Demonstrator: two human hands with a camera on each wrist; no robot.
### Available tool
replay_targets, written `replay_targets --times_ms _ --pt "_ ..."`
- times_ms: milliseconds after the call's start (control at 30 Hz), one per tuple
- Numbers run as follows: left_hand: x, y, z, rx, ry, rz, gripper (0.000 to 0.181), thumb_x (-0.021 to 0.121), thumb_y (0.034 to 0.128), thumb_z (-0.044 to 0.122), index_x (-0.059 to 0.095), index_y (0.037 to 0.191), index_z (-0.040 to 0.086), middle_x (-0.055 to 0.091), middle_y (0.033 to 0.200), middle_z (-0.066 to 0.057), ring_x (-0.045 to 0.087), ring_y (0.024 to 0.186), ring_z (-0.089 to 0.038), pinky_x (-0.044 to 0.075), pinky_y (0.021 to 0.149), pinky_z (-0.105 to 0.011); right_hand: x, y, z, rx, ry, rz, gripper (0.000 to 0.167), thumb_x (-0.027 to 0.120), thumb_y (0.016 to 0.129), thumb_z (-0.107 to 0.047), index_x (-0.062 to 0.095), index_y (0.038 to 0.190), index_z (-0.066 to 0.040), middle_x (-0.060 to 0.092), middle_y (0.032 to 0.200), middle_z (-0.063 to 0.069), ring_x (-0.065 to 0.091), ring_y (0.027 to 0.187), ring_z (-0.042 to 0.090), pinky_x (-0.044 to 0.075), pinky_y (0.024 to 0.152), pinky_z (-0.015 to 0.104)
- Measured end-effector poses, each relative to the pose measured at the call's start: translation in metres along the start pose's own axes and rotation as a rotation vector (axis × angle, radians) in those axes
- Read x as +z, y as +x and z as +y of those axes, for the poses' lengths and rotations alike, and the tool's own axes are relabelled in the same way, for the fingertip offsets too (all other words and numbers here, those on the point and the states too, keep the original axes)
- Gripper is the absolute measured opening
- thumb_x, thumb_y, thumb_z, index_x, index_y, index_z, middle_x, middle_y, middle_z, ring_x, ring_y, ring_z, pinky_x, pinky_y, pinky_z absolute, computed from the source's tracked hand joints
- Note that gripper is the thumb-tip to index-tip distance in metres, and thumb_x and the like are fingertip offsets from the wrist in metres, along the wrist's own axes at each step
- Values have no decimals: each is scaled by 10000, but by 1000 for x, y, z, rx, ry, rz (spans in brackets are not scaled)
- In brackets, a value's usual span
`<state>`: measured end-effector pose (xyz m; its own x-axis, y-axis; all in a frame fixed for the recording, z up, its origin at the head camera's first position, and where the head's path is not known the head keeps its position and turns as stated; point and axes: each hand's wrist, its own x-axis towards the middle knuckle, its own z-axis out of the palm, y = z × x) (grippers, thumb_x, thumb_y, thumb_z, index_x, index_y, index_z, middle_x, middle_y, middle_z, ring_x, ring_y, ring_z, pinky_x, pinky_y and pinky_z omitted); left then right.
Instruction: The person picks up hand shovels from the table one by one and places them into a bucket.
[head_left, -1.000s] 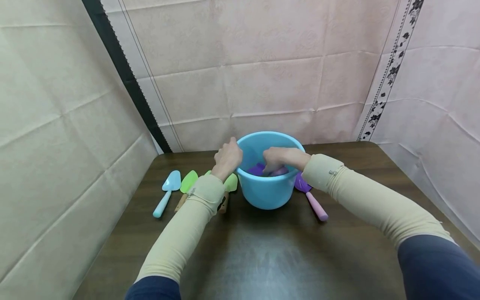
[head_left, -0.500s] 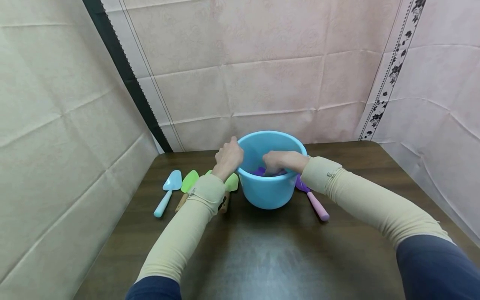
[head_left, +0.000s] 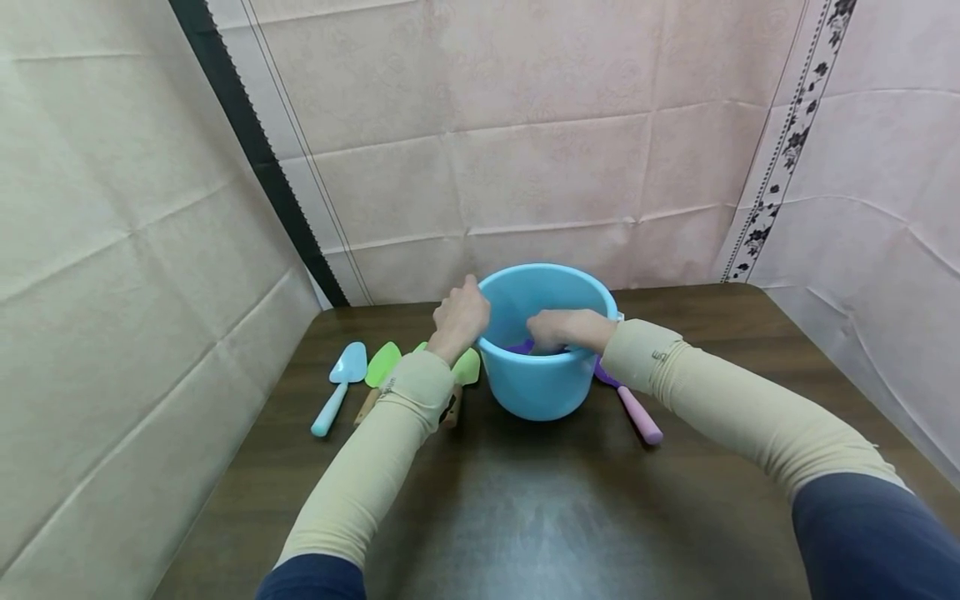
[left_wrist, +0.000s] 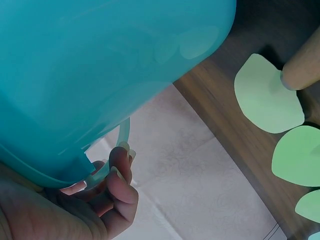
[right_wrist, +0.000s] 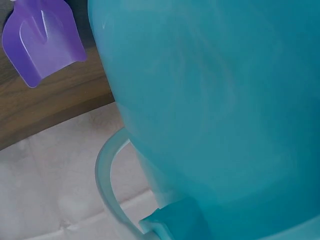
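A light blue bucket (head_left: 536, 387) stands upright near the table's back edge. My left hand (head_left: 461, 317) grips it at the left rim; in the left wrist view, fingers (left_wrist: 122, 187) curl by the pale handle (left_wrist: 124, 132). Over the right rim, my right hand (head_left: 566, 327) reaches down inside. Its fingertips are hidden, so what they hold cannot be told. Something purple (head_left: 519, 347) shows beside them in the bucket. From the right wrist only the bucket's outer wall (right_wrist: 200, 100) and its handle (right_wrist: 103, 170) are seen, not the hand.
Left of the bucket lie a blue trowel (head_left: 348, 367) and several green trowels (head_left: 384, 362) with wooden handles, partly behind my left forearm. To its right lies a purple scoop (right_wrist: 50, 42) with a pink handle (head_left: 640, 417). Cloth (head_left: 540, 167) hangs behind the brown table (head_left: 525, 508).
My right hand has sunk a little deeper into the bucket, and less of the purple thing shows inside. The left hand keeps its hold on the rim.
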<state>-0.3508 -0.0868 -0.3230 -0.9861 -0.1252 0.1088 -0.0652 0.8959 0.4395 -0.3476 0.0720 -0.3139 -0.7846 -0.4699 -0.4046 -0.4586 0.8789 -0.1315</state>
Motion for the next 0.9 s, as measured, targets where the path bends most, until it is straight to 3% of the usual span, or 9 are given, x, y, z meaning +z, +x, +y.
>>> replay_targets --times_ms 233,900 --pt "0 -1 0 8 -2 -1 284 330 1005 209 454 1241 111 624 1038 -145 639 928 -318 492 826 -478 2 -1 1 11 41 0 77 505 956 -159 551 929 -103 513 748 31 548 711 181 467 706 295" --pt "-1 -1 1 -6 6 3 287 338 1001 215 452 1246 119 628 1044 -145 639 955 -325 488 837 -479 5 4 2 18 29 -11 83 487 959 -160 550 944 -108 536 773 36 547 719 179 460 694 291"
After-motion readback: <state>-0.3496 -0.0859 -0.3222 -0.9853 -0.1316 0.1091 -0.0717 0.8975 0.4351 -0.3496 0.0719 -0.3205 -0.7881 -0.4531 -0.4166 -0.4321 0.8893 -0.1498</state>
